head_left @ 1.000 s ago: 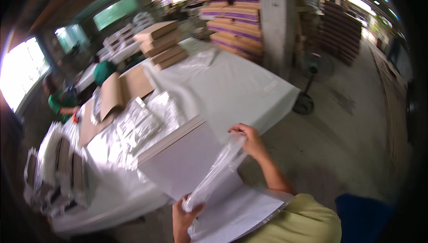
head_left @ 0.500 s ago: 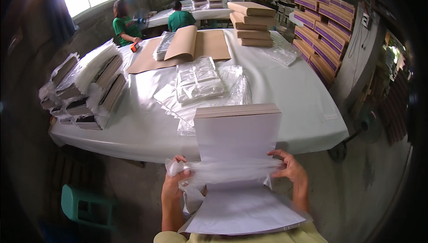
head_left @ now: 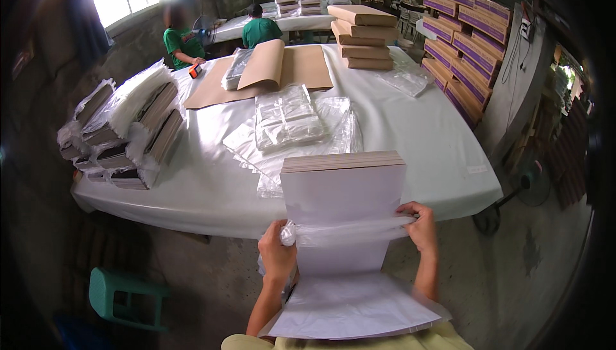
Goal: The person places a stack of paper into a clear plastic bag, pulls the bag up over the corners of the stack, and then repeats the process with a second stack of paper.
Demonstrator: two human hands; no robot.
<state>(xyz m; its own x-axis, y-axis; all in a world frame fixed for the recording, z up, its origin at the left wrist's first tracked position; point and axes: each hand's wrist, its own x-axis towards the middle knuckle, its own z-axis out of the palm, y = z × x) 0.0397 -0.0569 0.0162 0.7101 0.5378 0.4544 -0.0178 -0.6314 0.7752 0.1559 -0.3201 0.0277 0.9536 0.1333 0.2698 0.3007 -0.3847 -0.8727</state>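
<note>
A thick stack of boards [head_left: 343, 186] with a white face and brown edges leans upright at the table's near edge. Across its face runs a gathered band of clear plastic film [head_left: 346, 233], which looks like a bunched bag. My left hand [head_left: 278, 250] is closed on the left end of this film, where it balls up beside the fist. At the other end, my right hand [head_left: 420, 228] pinches the film between thumb and fingers. Below, a white sheet [head_left: 359, 308] slopes toward my body; whether it joins the stack is hard to tell.
Clear plastic bags [head_left: 289, 119] lie beyond the stack on the white-covered table [head_left: 436, 164]. Brown paper [head_left: 308, 68], wrapped parcels [head_left: 366, 32] and plastic-wrapped bundles [head_left: 125, 125] surround them. A green stool [head_left: 128, 298] stands at left, a fan [head_left: 529, 183] at right. Two people in green work beyond.
My left hand has moved right and up, closing on the film. My right hand has risen slightly. The film band has become narrower and tauter and sits higher on the stack.
</note>
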